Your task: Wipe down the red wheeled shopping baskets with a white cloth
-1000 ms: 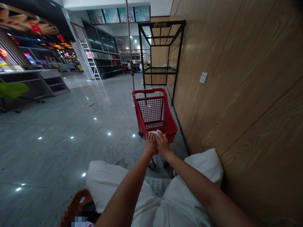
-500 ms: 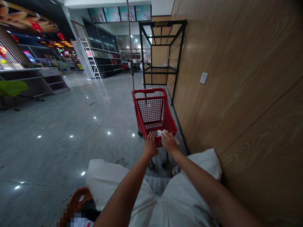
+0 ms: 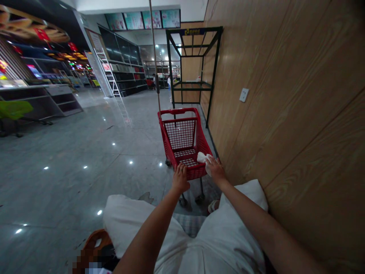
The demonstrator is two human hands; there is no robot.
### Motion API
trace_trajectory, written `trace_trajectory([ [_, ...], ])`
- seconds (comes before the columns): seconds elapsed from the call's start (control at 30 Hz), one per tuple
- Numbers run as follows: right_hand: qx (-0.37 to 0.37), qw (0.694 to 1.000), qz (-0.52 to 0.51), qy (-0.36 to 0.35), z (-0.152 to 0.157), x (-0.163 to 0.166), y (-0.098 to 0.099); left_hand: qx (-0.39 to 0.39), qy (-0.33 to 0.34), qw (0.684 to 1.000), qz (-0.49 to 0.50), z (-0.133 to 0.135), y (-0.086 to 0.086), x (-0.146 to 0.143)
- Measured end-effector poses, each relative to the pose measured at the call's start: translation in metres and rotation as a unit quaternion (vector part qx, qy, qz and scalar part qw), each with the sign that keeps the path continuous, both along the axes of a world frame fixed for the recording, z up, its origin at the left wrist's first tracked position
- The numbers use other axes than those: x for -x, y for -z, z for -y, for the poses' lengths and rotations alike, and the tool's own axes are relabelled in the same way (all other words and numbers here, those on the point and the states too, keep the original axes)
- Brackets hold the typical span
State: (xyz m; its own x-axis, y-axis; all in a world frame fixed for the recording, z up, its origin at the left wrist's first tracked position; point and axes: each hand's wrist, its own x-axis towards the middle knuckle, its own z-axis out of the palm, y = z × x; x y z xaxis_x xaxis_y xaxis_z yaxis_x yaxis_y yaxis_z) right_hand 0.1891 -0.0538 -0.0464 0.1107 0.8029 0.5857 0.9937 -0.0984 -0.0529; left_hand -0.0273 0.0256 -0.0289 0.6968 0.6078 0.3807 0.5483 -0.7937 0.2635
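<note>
A small red shopping cart point(image 3: 195, 174) stands right in front of my knees, its low end toward me. My left hand point(image 3: 180, 179) rests at the left of the near edge, its fingers curled over the rim. At the near right corner, my right hand point(image 3: 217, 171) grips a crumpled white cloth point(image 3: 202, 157), which touches the cart's rim. A thin pole point(image 3: 158, 82) rises from the cart's far left corner. Basket floor and mesh back panel show nothing lying inside.
A wood-panelled wall point(image 3: 270, 95) with a socket point(image 3: 243, 95) runs close along my right. Beyond the cart stands a dark metal rack point(image 3: 209, 89). At left are a green chair point(image 3: 15, 109) and a counter point(image 3: 62, 101). An orange-brown item point(image 3: 97, 239) lies by my left leg.
My right hand has moved right with the cloth, from the middle of the near rim to the right corner. My left hand stays on the rim.
</note>
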Motion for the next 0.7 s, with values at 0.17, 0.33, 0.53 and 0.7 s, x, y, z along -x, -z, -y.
trace_trajectory([
  [0.17, -0.010, 0.998, -0.037, -0.044, -0.023, 0.073, 0.009, -0.001, -0.008, 1.000, 0.018, 0.008, 0.004, -0.012],
  [0.33, 0.019, 0.995, -0.005, -0.102, -0.019, 0.061, 0.003, -0.005, 0.024, 1.000, -0.006, -0.002, 0.002, -0.001],
  [0.53, 0.011, 1.000, -0.009, -0.013, 0.006, -0.015, -0.009, -0.006, 0.018, 1.000, -0.001, -0.001, -0.001, -0.004],
  [0.7, 0.009, 0.999, -0.041, -0.019, -0.012, 0.033, 0.001, -0.006, 0.004, 1.000, 0.011, 0.003, 0.005, -0.018],
])
